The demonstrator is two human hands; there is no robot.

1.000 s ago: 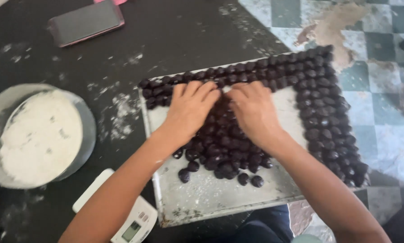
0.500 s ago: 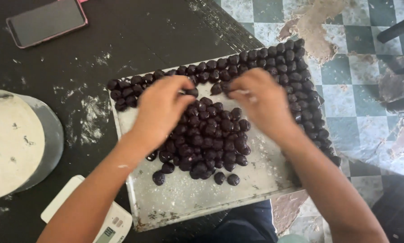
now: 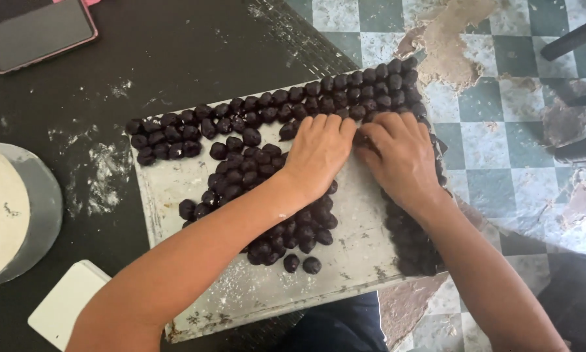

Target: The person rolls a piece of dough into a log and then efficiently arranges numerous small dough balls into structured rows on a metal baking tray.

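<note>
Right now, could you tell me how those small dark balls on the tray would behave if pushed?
The dark balls look round, so they would probably roll. They sit packed in rows against neighbours, which likely steadies them. The two loose ones seem freest to wander.

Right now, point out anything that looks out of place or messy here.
White powder is spilled across the dark table beside the tray. Two dark balls sit apart from the pile. The floor has worn, patchy tiles. Both hands, left hand and right hand, rest flat on the balls.

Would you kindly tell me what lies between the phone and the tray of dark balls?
In the head view, only dark tabletop dusted with flour patches lies between the phone and the tray of dark balls; nothing else stands there.
</note>
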